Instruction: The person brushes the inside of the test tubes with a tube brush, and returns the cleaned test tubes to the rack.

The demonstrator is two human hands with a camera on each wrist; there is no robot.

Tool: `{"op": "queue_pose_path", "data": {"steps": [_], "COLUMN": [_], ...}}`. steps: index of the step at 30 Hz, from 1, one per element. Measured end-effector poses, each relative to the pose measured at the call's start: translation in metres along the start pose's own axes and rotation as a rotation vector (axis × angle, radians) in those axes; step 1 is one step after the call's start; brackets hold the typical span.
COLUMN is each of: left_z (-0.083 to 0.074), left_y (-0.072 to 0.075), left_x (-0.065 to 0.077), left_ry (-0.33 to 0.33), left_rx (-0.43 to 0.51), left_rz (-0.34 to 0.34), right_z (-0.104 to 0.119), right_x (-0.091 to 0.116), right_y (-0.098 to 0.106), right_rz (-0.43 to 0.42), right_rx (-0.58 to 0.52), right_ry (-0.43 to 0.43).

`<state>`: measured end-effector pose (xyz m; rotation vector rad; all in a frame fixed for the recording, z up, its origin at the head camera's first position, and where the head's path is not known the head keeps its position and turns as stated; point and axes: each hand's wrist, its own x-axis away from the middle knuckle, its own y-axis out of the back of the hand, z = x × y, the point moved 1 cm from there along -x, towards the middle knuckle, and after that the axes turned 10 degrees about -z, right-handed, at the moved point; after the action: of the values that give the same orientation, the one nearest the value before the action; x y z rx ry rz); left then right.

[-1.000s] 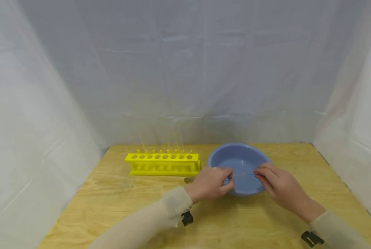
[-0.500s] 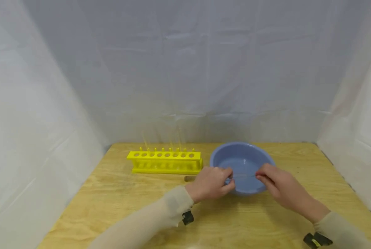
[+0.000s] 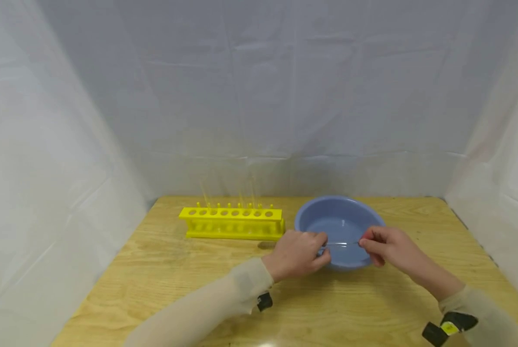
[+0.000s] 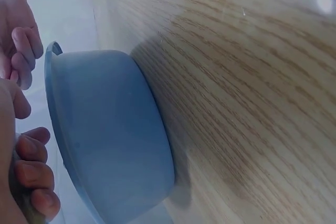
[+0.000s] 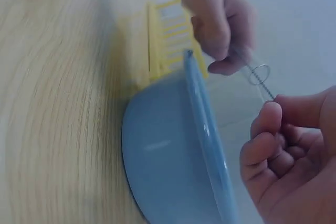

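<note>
My left hand (image 3: 295, 254) grips a clear glass test tube (image 3: 339, 245), held nearly level over the front of a blue basin (image 3: 320, 212). The tube's closed end, greyish inside, pokes out behind that hand. At the tube's round open mouth, the right wrist view shows a twisted wire handle (image 5: 267, 91) running into the glass. Thumb and forefinger of my right hand (image 3: 391, 246) pinch this wire, apparently the handle of a test tube brush. Its bristle end is mostly hidden by the left hand, whose curled fingers appear in the left wrist view.
Left of the basin stands a yellow test tube rack (image 3: 230, 214), with several clear tubes (image 3: 206, 195) rising at its back. Both stand toward the rear of a wooden table (image 3: 168, 284). White sheeting (image 3: 259, 96) encloses the back and sides.
My right hand has shifted slightly right and turned, still pinching the wire. More of the tube's mouth end shows between the hands. The left hand has barely moved.
</note>
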<state>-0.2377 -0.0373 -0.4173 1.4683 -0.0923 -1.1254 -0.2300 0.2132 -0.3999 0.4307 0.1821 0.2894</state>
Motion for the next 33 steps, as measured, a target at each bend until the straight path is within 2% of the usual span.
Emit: {"op": "queue_pose_path", "data": {"steps": [4, 7, 10, 14, 16, 18, 24, 26, 30, 33], "left_z": [-0.002, -0.003, -0.002, 0.0, 0.002, 0.003, 0.006, 0.006, 0.006, 0.006], "left_y": [0.001, 0.001, 0.0, -0.001, -0.001, -0.001, 0.004, 0.006, 0.005, 0.004], "left_x": [-0.002, -0.003, -0.004, -0.004, -0.004, -0.004, -0.005, -0.005, -0.004, -0.003], "left_ry": [-0.023, -0.025, -0.008, 0.036, 0.06, 0.082, 0.136, 0.137, 0.119, 0.108], "left_rx": [-0.021, -0.018, 0.022, 0.108, 0.147, 0.175, 0.229, 0.234, 0.238, 0.241], "left_rz": [-0.013, -0.005, 0.031, 0.093, 0.114, 0.136, 0.193, 0.201, 0.197, 0.185], "right_z": [-0.001, -0.003, -0.005, -0.008, -0.009, -0.01, -0.01, -0.009, -0.007, -0.006], "right_x": [-0.003, -0.005, -0.004, -0.001, 0.002, 0.004, 0.005, 0.003, 0.001, 0.0], "right_y": [0.005, 0.007, 0.006, 0.0, -0.003, -0.005, -0.011, -0.012, -0.013, -0.012], "right_rz": [0.101, 0.142, 0.112, 0.018, -0.036, -0.099, -0.354, -0.419, -0.489, -0.511], "right_rx": [-0.173, -0.262, -0.231, -0.12, -0.072, 0.011, 0.448, 0.554, 0.667, 0.701], "right_ry": [-0.136, -0.183, -0.177, -0.097, -0.007, 0.134, 0.719, 0.877, 1.087, 1.184]}}
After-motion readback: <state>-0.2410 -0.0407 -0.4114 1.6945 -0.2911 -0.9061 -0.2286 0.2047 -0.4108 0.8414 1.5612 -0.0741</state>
